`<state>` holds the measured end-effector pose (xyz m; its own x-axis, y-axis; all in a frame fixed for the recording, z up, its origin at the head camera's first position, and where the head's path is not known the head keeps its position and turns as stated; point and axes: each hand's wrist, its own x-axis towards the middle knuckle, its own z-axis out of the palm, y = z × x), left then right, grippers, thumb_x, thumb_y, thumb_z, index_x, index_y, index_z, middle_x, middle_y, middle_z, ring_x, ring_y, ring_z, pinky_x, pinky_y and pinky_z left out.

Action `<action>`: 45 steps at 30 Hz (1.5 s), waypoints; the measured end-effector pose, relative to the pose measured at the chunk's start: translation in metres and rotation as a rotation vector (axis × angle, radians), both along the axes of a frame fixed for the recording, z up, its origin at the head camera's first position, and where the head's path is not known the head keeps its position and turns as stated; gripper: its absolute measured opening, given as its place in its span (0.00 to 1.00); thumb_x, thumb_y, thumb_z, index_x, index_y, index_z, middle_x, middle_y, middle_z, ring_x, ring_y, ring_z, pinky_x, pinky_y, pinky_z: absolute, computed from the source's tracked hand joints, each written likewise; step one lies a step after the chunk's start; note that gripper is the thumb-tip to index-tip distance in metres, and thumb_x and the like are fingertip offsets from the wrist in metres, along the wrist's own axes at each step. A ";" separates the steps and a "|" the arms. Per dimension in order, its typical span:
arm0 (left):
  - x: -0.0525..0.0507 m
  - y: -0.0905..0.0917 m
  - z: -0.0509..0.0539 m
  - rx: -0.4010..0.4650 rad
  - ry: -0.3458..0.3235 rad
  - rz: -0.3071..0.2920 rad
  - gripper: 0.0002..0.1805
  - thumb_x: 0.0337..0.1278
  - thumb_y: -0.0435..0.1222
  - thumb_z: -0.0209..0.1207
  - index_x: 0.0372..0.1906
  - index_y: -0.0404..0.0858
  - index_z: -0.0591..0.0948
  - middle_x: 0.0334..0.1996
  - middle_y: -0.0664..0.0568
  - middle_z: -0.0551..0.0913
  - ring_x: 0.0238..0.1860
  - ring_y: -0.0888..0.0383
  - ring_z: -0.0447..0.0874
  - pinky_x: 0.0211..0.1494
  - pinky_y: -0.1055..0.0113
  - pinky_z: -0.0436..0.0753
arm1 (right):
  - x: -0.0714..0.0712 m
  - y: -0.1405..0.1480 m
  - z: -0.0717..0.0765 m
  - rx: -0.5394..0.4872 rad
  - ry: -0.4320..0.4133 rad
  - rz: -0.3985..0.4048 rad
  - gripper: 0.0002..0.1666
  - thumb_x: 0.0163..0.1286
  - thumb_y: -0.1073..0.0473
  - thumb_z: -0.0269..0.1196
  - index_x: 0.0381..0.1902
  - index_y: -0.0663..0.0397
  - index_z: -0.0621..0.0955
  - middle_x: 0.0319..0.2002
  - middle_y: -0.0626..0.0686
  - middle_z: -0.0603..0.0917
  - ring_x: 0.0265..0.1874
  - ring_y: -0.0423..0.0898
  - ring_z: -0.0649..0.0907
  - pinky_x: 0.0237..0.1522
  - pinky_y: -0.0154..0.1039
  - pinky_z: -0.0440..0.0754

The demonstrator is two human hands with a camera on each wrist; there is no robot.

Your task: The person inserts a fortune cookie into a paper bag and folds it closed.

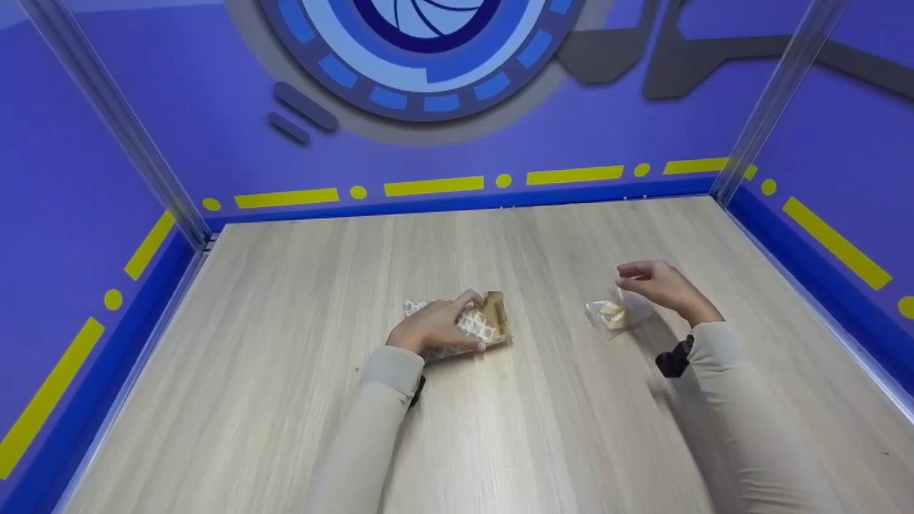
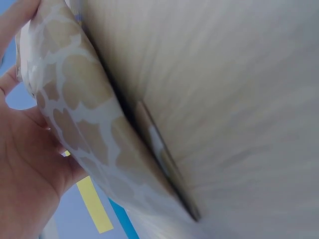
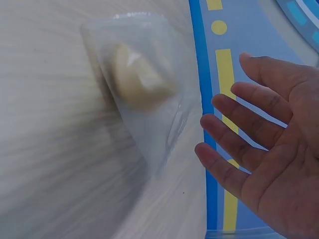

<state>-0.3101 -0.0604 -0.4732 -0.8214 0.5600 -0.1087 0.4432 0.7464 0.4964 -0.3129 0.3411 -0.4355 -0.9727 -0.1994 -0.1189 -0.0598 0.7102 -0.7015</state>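
Note:
My left hand grips a white paper bag with a tan, giraffe-like spot pattern, thumb on the near side and fingers on the far side. The bag lies on the table, and its mouth, showing brown inside, faces right. In the left wrist view the spotted bag bulges beside the palm. My right hand is held just above and right of a small clear plastic bag with a pale yellowish item inside. The right wrist view shows that hand's fingers spread, apart from the clear bag.
The light wood-grain table carries both bags. Blue panels with yellow dashes and dots stand along its back and sides. Metal posts rise at the two back corners. A black band is on the right wrist.

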 end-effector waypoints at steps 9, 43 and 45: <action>0.000 0.001 0.000 0.019 -0.012 -0.011 0.40 0.44 0.58 0.68 0.64 0.57 0.65 0.46 0.45 0.82 0.41 0.52 0.78 0.51 0.54 0.78 | 0.004 0.008 -0.008 0.036 -0.073 -0.020 0.34 0.74 0.49 0.53 0.68 0.68 0.64 0.66 0.71 0.67 0.66 0.67 0.67 0.64 0.61 0.66; 0.001 -0.001 0.002 0.015 -0.031 0.012 0.36 0.47 0.58 0.65 0.63 0.60 0.65 0.42 0.49 0.81 0.37 0.54 0.76 0.43 0.59 0.77 | 0.004 0.011 -0.020 -0.070 -0.158 -0.104 0.23 0.64 0.57 0.63 0.51 0.68 0.74 0.37 0.51 0.82 0.31 0.39 0.79 0.36 0.38 0.81; 0.001 -0.001 0.001 0.019 -0.028 0.009 0.36 0.47 0.57 0.65 0.63 0.60 0.65 0.40 0.50 0.81 0.35 0.54 0.75 0.41 0.60 0.76 | 0.003 0.010 -0.020 -0.087 -0.167 -0.108 0.22 0.64 0.57 0.63 0.51 0.67 0.73 0.34 0.48 0.82 0.29 0.39 0.79 0.35 0.38 0.81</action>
<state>-0.3095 -0.0613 -0.4719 -0.8233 0.5545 -0.1214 0.4218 0.7408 0.5228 -0.3098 0.3514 -0.4551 -0.9573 -0.1116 -0.2667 0.1352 0.6426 -0.7542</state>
